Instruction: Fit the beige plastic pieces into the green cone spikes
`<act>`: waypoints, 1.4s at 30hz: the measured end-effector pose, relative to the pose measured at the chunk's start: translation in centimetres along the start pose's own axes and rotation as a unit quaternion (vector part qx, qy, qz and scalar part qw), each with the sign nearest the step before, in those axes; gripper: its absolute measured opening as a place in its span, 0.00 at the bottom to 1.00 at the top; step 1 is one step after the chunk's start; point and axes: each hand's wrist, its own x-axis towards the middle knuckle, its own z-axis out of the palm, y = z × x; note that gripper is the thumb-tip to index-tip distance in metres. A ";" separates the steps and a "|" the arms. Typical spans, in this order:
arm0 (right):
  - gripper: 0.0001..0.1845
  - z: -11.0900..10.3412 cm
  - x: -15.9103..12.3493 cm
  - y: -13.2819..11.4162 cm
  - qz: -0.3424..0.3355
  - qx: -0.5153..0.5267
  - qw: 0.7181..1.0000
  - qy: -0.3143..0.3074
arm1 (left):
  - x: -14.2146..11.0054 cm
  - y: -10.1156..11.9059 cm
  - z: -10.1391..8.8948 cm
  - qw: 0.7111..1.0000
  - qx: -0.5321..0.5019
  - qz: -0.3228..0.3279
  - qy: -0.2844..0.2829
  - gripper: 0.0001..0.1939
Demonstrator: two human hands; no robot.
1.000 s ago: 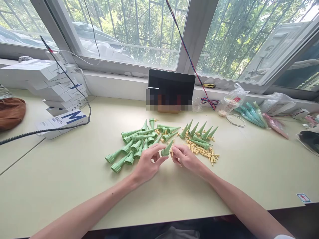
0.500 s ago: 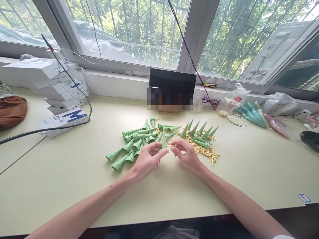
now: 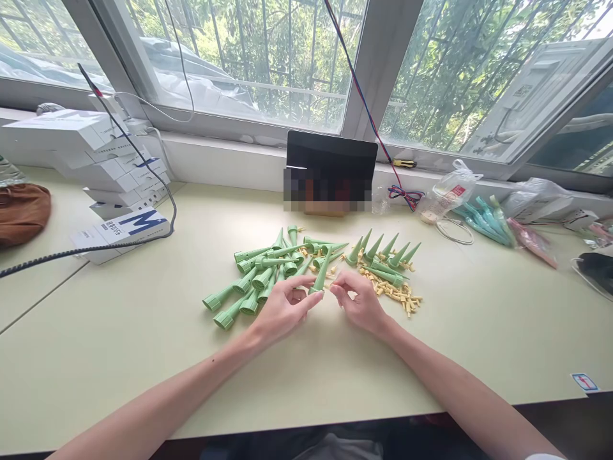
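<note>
Beyond the near edge of the table (image 3: 306, 383), the left hand (image 3: 283, 308) grips a green cone (image 3: 322, 273), base partly covered; whether the curled right hand (image 3: 361, 301) holds anything is indiscernible.

"Where are we looking from?"
"Our head, forward and down across the table (image 3: 306, 383) to the windows (image 3: 268, 57)."
"How near?"
"Close: our forearms (image 3: 167, 406) come in along the bottom edge."
</note>
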 end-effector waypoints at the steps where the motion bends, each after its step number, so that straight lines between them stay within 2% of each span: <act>1: 0.16 0.0 0.0 -0.2 0.009 0.002 1.000 -0.002 | 0.0 -0.1 0.0 1.000 0.004 0.007 -0.001 0.23; 6: 0.22 -0.2 0.2 -1.1 0.054 0.009 0.998 -0.010 | 0.1 -0.6 0.3 0.996 0.056 0.070 0.016 0.20; 9: 0.22 -0.2 0.2 -1.2 0.095 0.046 0.994 -0.029 | 0.2 -0.8 0.4 0.986 0.085 0.143 0.036 0.16; 11: 0.21 -0.2 0.2 -1.2 0.123 0.075 0.988 -0.046 | 0.2 -0.9 0.5 0.976 0.103 0.191 0.024 0.14; 14: 0.21 -0.2 0.2 -1.1 0.144 0.107 0.982 -0.063 | 0.2 -1.0 0.6 0.963 0.117 0.244 0.011 0.16; 16: 0.21 -0.1 0.2 -1.1 0.150 0.117 0.979 -0.069 | 0.2 -0.9 0.6 0.959 0.122 0.255 0.013 0.17; 19: 0.21 0.2 0.2 -0.9 0.156 0.105 0.981 -0.052 | 0.2 -0.7 0.7 0.964 0.125 0.231 0.031 0.15; 22: 0.19 0.4 0.2 -0.9 0.143 0.077 0.986 -0.021 | 0.1 -0.2 0.7 0.977 0.101 0.176 0.064 0.13; 24: 0.17 0.4 0.3 -1.0 0.125 0.059 0.990 -0.008 | 0.0 0.1 0.7 0.987 0.080 0.118 0.074 0.15; 27: 0.13 0.4 0.2 -0.8 0.083 0.021 0.996 -0.003 | -0.2 0.4 0.6 0.997 0.041 0.039 0.059 0.18; 31: 0.12 0.2 0.2 -0.3 0.022 -0.023 0.999 -0.017 | -0.3 0.4 0.5 0.999 -0.004 0.013 0.039 0.20; 34: 0.13 0.2 0.3 -0.2 0.008 -0.039 0.999 -0.024 | -0.2 0.2 0.5 0.999 -0.004 0.009 0.038 0.21; 36: 0.15 0.2 0.3 -0.3 0.019 -0.030 0.999 -0.030 | -0.1 0.0 0.5 0.999 0.000 0.010 0.036 0.21; 39: 0.19 0.3 0.3 -0.8 0.093 0.069 0.992 -0.059 | 0.0 -0.1 0.5 0.999 0.008 0.023 0.032 0.21; 42: 0.23 0.4 0.4 -1.3 0.193 0.231 0.949 -0.095 | 0.1 -0.2 0.5 0.996 0.026 0.073 0.037 0.18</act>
